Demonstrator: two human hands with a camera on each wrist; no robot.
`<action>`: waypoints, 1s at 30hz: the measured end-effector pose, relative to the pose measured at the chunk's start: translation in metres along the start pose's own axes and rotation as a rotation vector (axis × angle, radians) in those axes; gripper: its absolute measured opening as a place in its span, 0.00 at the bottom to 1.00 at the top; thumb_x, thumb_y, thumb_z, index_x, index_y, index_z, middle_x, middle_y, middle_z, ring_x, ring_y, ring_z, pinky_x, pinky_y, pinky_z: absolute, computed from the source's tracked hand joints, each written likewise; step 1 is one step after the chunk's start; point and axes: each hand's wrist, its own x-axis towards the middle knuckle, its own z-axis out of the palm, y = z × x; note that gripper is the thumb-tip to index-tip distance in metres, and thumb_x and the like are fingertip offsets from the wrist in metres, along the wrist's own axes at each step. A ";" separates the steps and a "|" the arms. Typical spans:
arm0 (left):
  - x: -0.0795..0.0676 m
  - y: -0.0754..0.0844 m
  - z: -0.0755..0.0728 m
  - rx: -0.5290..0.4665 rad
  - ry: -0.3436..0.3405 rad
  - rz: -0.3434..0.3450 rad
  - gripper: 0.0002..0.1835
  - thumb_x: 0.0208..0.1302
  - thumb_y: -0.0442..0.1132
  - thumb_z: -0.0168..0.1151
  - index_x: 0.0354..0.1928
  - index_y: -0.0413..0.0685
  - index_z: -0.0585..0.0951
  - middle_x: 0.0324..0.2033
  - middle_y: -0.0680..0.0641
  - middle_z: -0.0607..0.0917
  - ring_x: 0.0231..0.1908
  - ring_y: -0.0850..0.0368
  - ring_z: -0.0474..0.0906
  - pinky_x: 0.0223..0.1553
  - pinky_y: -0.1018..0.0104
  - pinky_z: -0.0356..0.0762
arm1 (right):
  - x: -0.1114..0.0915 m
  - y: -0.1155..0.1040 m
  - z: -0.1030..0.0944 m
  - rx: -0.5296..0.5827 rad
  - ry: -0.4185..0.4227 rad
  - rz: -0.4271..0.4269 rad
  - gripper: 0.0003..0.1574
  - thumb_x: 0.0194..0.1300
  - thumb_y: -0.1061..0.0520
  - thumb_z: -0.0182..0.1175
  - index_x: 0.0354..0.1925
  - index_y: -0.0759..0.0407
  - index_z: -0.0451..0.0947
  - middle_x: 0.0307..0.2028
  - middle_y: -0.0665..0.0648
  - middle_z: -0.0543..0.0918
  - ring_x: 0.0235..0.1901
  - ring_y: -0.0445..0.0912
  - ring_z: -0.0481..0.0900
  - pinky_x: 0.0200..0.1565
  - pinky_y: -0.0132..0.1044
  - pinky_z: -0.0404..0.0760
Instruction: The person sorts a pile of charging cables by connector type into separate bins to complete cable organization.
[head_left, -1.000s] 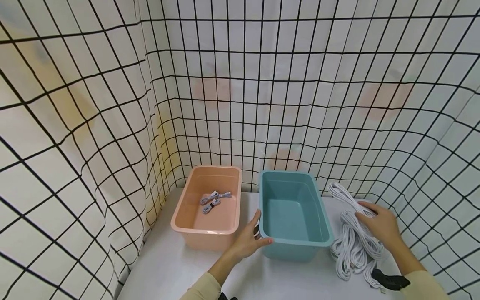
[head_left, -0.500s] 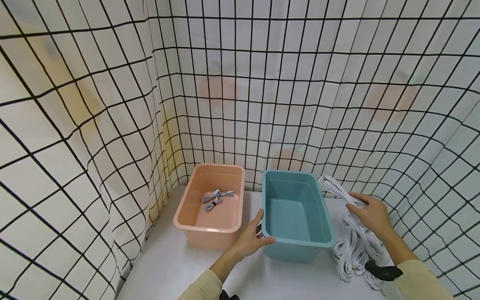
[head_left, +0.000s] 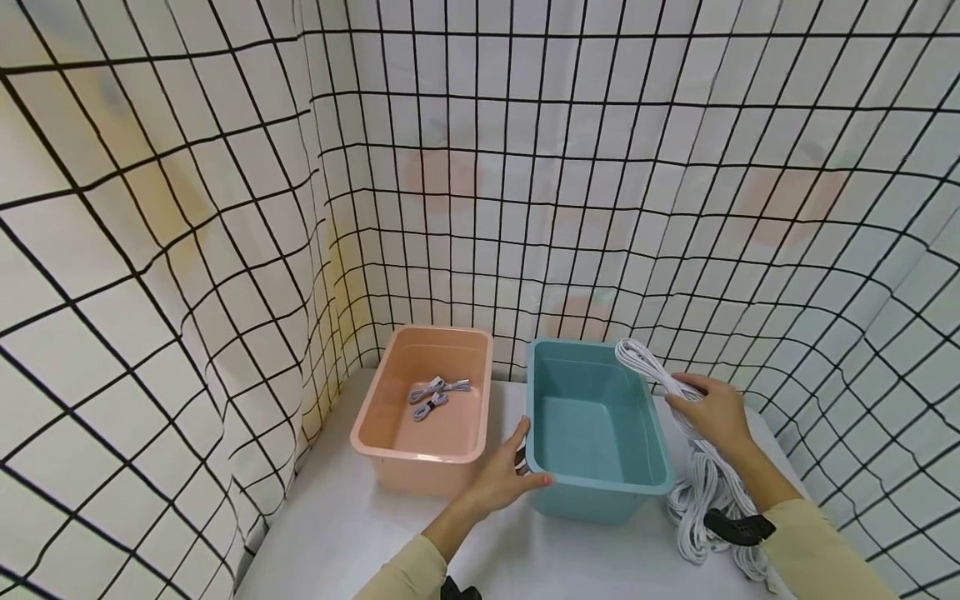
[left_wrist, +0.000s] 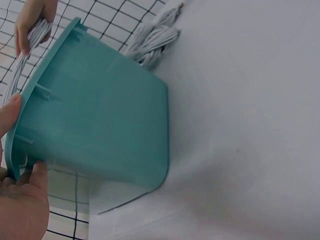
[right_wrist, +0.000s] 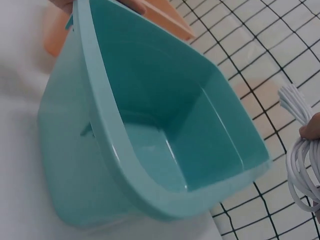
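My left hand grips the front left corner of a teal plastic bin, thumb on the rim and fingers under its lip. My right hand holds a coiled bundle of white cable near the bin's back right corner. One looped end of the bundle overlaps that corner in the head view. In the right wrist view the white cable shows at the right edge, pinched in the fingers. More coiled white cables lie on the table right of the bin, partly hidden by the right forearm.
A peach bin stands left of the teal one, holding several small tied grey cables. Black grid netting over a white sheet encloses the back and sides. The white table extends in front of the bins.
My right hand has lifted the white cable bundle off the pile and carried it left and up toward the teal bin. My left hand keeps its grip on the bin's corner.
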 end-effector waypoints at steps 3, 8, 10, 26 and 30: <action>0.000 -0.001 0.000 -0.002 -0.011 0.000 0.58 0.64 0.41 0.75 0.84 0.49 0.43 0.82 0.46 0.45 0.75 0.38 0.56 0.67 0.53 0.69 | 0.002 -0.003 0.008 0.022 0.002 -0.025 0.30 0.69 0.56 0.69 0.64 0.69 0.78 0.58 0.75 0.79 0.53 0.71 0.78 0.50 0.66 0.80; -0.001 0.001 -0.001 -0.006 -0.013 0.003 0.58 0.65 0.40 0.75 0.84 0.48 0.43 0.82 0.45 0.45 0.75 0.37 0.56 0.67 0.52 0.69 | 0.005 -0.010 0.021 0.060 -0.003 -0.039 0.29 0.68 0.57 0.69 0.63 0.69 0.78 0.58 0.75 0.80 0.54 0.69 0.78 0.51 0.65 0.79; -0.001 0.002 -0.001 -0.006 -0.009 0.001 0.58 0.64 0.40 0.75 0.84 0.48 0.43 0.82 0.45 0.45 0.75 0.37 0.56 0.67 0.52 0.69 | 0.005 -0.014 0.025 0.066 -0.008 -0.026 0.29 0.68 0.57 0.69 0.63 0.70 0.78 0.58 0.74 0.80 0.54 0.69 0.78 0.52 0.64 0.79; 0.000 0.000 -0.002 0.012 -0.009 0.006 0.58 0.64 0.41 0.76 0.84 0.48 0.44 0.82 0.44 0.46 0.74 0.37 0.58 0.66 0.52 0.70 | 0.013 -0.047 0.070 0.111 -0.036 0.111 0.28 0.68 0.55 0.68 0.61 0.67 0.80 0.57 0.71 0.82 0.56 0.66 0.79 0.54 0.59 0.80; 0.001 -0.001 -0.002 0.001 -0.011 0.016 0.58 0.64 0.40 0.76 0.84 0.48 0.44 0.82 0.44 0.46 0.74 0.37 0.58 0.65 0.53 0.71 | 0.014 -0.054 0.081 0.372 -0.184 0.150 0.38 0.71 0.52 0.69 0.72 0.64 0.70 0.69 0.69 0.73 0.66 0.64 0.71 0.63 0.58 0.75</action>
